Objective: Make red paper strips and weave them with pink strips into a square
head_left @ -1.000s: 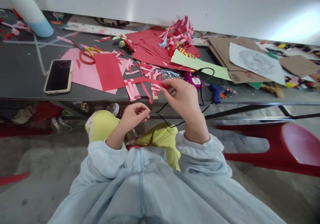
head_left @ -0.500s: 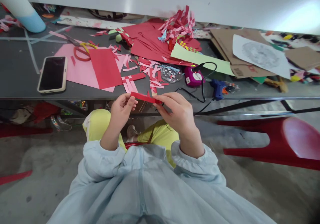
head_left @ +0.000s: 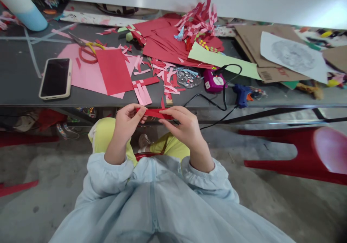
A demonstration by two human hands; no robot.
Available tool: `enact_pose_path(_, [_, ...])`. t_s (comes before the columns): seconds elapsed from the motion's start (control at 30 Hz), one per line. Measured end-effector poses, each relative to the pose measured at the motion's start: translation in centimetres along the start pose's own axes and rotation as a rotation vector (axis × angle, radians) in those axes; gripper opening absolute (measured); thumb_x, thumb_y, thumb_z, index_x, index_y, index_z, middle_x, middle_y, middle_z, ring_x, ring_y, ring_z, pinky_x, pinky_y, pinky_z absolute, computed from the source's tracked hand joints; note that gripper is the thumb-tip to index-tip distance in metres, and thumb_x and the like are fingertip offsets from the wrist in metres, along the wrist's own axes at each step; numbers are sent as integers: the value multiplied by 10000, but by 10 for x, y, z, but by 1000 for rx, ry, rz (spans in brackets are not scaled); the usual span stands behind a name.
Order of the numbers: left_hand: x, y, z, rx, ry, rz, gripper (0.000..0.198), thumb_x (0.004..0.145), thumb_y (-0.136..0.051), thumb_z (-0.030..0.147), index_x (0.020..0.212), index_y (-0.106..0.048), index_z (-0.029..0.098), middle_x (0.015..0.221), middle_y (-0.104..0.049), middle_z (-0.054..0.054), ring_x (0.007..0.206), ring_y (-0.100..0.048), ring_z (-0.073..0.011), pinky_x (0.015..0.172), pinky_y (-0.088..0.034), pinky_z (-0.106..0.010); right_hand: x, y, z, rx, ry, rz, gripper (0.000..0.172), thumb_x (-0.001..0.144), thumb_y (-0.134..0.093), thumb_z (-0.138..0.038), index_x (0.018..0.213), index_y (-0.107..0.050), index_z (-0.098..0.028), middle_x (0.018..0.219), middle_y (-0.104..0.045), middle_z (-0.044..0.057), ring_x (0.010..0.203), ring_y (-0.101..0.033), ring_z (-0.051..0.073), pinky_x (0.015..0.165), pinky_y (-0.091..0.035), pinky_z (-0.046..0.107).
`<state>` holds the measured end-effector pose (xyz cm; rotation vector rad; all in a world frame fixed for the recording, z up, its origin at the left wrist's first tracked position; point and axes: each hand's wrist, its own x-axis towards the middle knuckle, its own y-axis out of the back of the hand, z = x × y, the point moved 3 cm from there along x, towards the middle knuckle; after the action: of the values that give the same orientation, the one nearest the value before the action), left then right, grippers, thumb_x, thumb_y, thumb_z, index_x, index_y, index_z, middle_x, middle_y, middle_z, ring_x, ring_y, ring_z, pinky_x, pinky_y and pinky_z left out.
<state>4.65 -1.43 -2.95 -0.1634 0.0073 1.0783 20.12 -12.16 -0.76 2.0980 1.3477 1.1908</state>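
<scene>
A folded red paper strip (head_left: 154, 113) is stretched between my hands, just off the table's front edge. Its left end is pinched between the thumb and fingers of my left hand (head_left: 127, 122). At the other end, the thumb and fingers of my right hand (head_left: 184, 124) close on the strip. Just beyond lies a piece of pink strips woven with a red one (head_left: 143, 92). Farther left, a red sheet (head_left: 114, 71) rests on a pink sheet (head_left: 88, 75), beside scissors (head_left: 89, 50) with red and yellow handles.
A phone (head_left: 56, 78) lies at the left. Red sheets (head_left: 162, 42) and woven strips are piled at the back. A purple box (head_left: 214, 81), black cable and blue glue gun (head_left: 242, 95) sit right of centre. Cardboard (head_left: 255, 47) is farther right; a red stool (head_left: 306, 149) stands below.
My right hand has moved left and slightly down, nearer my left hand, and less of the red strip shows between them. The view has shifted slightly.
</scene>
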Motion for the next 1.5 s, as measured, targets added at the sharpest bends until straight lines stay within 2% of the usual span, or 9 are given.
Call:
enact_pose_path(0.23, [-4,8,4,61,17,41,317,714,-799,449,800,-760,146,650,-723,-32,565,-667,-127,535,-554,-216,-3,-23,6,314,-204,115,48,831,-713,-257,821,-722,-211,808,-672,40,745,-613,155,642,-508,294])
enact_pose_path(0.33, [-4,13,4,56,30,42,316,693,-814,451,788,-765,154,659,-733,-37,568,-680,-135,537,-566,-223,-2,-26,4,361,-223,153,23,820,-706,-234,805,-712,-218,962,-683,75,895,-636,182,703,-525,310])
enact_pose_path(0.57, [-1,22,1,10,46,21,341,659,-832,480,768,-760,166,628,-727,-35,537,-684,-149,507,-567,-235,0,-34,2,549,-256,38,70,857,-673,-267,806,-666,-219,1121,-729,86,1069,-666,202,941,-505,381])
enact_pose_path(0.77, [1,22,-3,40,61,-6,381,683,-805,513,799,-750,155,677,-738,-50,569,-685,-153,538,-564,-251,1,-43,7,662,-412,26,129,814,-702,-334,778,-677,-214,851,-741,38,784,-659,156,715,-524,295])
enact_pose_path(0.87, [2,23,-3,171,-1,44,325,792,-714,484,853,-744,166,749,-747,-49,599,-671,-136,561,-544,-244,1,-42,11,642,-448,32,141,803,-705,-345,761,-679,-213,764,-710,20,710,-623,144,665,-505,286])
enact_pose_path(0.97, [2,25,0,494,-208,149,234,892,-577,343,931,-748,187,844,-741,-42,691,-655,-133,647,-529,-262,-1,-38,19,606,-454,27,146,805,-703,-346,751,-682,-212,749,-703,15,690,-613,140,664,-496,287])
enact_pose_path(1.1, [1,21,2,910,-428,145,305,874,-501,158,1005,-769,220,915,-696,-49,882,-621,-179,847,-505,-331,-4,-34,28,540,-470,28,142,804,-697,-339,750,-683,-208,776,-715,20,720,-633,151,700,-503,298])
enact_pose_path(1.3, [4,18,-1,1019,-411,58,359,863,-509,135,1082,-766,259,901,-645,-44,870,-579,-186,850,-484,-335,-8,-29,31,501,-472,28,142,807,-691,-334,755,-683,-202,776,-714,16,713,-630,144,705,-495,293])
enact_pose_path(1.5, [5,16,-2,969,-391,66,355,882,-511,159,1129,-750,248,859,-640,-31,814,-578,-164,811,-480,-305,-9,-27,30,476,-473,27,133,808,-686,-322,755,-683,-200,771,-718,12,704,-631,138,687,-489,280])
